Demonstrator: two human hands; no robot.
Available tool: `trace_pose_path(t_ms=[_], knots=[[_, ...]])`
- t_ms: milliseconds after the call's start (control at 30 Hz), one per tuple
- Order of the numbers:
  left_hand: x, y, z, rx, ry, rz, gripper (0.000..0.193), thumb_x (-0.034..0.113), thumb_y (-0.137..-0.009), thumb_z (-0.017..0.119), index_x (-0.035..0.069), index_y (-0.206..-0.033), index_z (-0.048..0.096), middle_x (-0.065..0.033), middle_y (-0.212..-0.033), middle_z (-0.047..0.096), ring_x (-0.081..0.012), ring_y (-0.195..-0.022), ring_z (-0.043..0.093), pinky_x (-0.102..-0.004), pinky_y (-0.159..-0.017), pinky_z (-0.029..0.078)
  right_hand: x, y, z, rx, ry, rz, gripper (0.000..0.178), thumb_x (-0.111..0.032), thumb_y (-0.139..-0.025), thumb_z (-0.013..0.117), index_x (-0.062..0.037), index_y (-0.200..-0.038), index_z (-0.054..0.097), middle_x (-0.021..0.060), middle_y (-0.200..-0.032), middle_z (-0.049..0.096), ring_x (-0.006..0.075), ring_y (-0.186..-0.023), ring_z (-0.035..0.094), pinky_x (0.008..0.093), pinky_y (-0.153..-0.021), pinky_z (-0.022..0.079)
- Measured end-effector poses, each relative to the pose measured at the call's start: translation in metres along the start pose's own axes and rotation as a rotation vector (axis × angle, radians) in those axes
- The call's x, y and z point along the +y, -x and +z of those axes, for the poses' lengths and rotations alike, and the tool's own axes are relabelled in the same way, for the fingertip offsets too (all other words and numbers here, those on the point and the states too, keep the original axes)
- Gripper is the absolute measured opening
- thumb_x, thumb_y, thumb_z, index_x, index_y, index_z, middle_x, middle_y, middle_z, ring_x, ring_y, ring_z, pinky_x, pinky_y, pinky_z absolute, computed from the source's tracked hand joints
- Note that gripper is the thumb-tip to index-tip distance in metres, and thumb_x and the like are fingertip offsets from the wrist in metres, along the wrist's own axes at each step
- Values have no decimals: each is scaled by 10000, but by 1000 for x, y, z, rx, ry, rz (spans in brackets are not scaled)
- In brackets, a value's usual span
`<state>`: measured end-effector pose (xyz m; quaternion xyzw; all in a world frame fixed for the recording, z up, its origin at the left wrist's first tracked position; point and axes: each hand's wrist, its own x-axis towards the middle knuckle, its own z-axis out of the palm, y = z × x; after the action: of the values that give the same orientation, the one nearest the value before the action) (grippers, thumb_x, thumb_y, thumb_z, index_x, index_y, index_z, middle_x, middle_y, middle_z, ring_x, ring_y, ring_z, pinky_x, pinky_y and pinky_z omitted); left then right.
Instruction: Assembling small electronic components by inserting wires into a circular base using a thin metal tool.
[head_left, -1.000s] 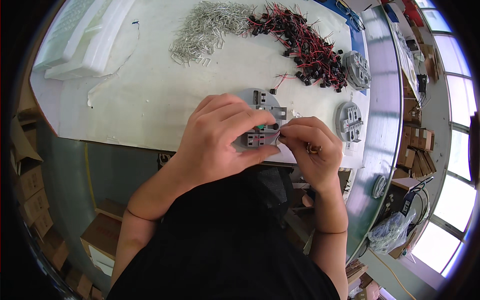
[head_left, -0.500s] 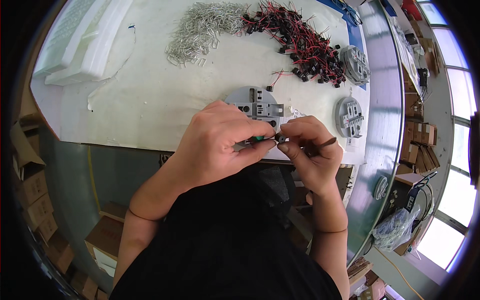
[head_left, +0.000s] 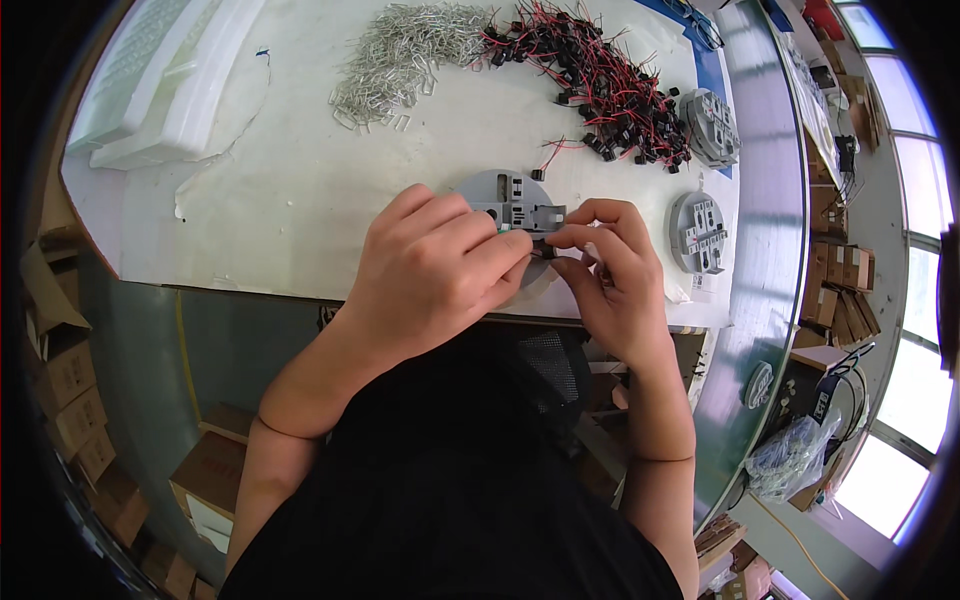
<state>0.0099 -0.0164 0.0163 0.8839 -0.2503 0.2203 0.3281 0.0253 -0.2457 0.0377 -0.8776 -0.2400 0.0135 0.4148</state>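
Observation:
A round grey plastic housing [head_left: 482, 187] lies near the front edge of the table, with raised slots and walls on its face. My left hand [head_left: 440, 255] is closed over its near side, thumb and forefinger pinched, and a bit of green [head_left: 504, 228] shows by the fingertips. Facing it, my right hand [head_left: 615, 275] pinches a small black cylindrical part [head_left: 544, 250] at the housing's near right side. The fingers cover much of both the part and the housing, so whether the part touches the housing I cannot tell.
Beyond the hands lie a heap of bent silver wire pieces [head_left: 395, 65] and a pile of black parts with red wires [head_left: 610, 85]. One such part [head_left: 538, 174] lies apart. More grey housings [head_left: 699, 232] stand at right; white foam trays [head_left: 165, 90] fill the far left.
Both hands have moved slightly away from me, bringing the black part from the table's front edge to over the housing. My right fingers have shifted their hold.

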Motion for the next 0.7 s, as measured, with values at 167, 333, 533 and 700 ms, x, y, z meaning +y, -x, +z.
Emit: trace_pose_path(t_ms=[167,333,533,700], knots=[[-4,5,3,-48,-134,5,198,124,-757,843,160,-914,729,35,-753,580,-182,-792,615,-333,-713,472,-5,-6,-1,-32,264,-71,258,64,-838,790,-28,-1072,734,78,-1156,633,193,-835,669,346,-641,546],[-6,6,5,-17,26,-98,337,112,-754,858,140,-1067,738,-8,-869,649,-239,-869,640,-381,-784,528,-21,-11,-4,-121,626,-142,220,23,-823,788,-39,-1024,725,43,-1148,649,226,-834,695,389,-615,557],[-10,7,12,62,251,-225,558,100,-748,885,111,-1269,686,-68,-1061,704,-311,-977,651,-439,-880,559,-29,-27,-16,-283,679,-211,201,18,-835,763,-51,-1023,737,43,-1051,651,225,-802,691,387,-614,563],[-12,6,12,43,305,-273,673,116,-751,902,94,-1365,627,-96,-1159,706,-338,-1037,642,-455,-903,562,-17,-42,-20,-266,278,-139,46,-29,-943,685,-35,-916,648,81,-856,600,215,-674,605,392,-561,526]])
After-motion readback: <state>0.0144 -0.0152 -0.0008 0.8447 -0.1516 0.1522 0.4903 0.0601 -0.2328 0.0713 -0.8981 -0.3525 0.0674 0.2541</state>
